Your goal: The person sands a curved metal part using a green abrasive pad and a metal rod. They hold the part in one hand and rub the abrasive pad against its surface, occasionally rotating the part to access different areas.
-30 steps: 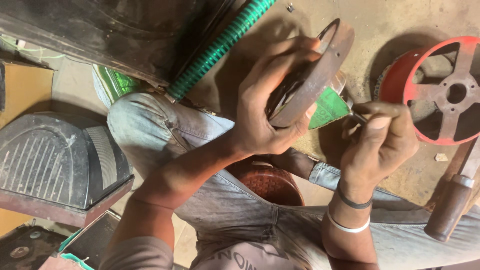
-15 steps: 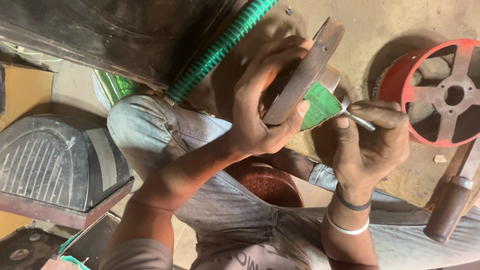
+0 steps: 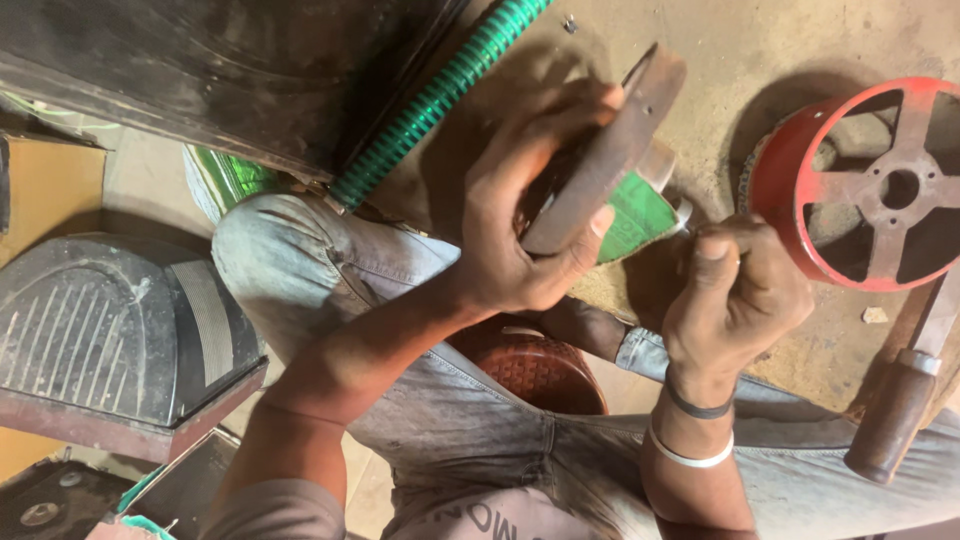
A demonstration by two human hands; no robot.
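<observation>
The left hand (image 3: 520,230) grasps a rusty brown metal disc (image 3: 610,150) at upper centre of the frame — fingers curled over its upper face, thumb pressed on the lower rim. The disc is seen nearly edge-on; its long axis runs diagonally from lower left to upper right, and its surface is dull, corroded and dark. The right hand (image 3: 735,295) is clenched around a thin metal tool (image 3: 683,213), the tip pointing left toward a green pad (image 3: 632,218) just beneath the disc. A red spoked metal wheel (image 3: 865,185) lies on the floor at upper right — well apart from the disc. A wooden-handled tool (image 3: 900,400) lies at right, and a green ribbed hose (image 3: 440,95) crosses the upper centre.
</observation>
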